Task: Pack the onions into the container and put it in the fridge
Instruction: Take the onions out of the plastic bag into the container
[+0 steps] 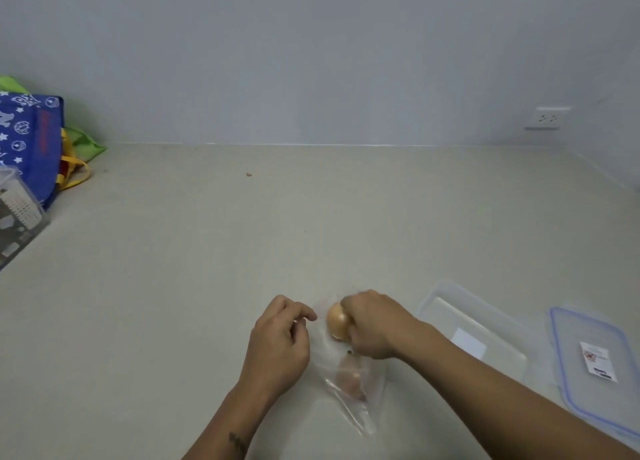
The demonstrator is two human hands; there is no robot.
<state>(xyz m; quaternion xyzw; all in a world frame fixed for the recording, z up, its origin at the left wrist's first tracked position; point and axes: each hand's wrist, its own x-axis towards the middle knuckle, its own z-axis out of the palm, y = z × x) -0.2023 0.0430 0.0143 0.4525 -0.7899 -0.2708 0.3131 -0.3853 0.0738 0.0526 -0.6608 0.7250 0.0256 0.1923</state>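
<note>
Here, in the head view, the right hand (372,324) is closed around a yellow onion (337,321) at the mouth of a clear plastic bag (349,390) lying on the worktop (207,251). The left hand (280,338) pinches the bag's edge with thumb and forefinger, its other fingers loosely curled. A second onion (351,378) sits deeper in the bag. The open container (478,338) stands just right of the right forearm, its lid (595,366) beside it. The thin bag could cling and drag along with the onion, or the round onion could slip and roll across the worktop. Both forearms reach forward, wrists low.
</note>
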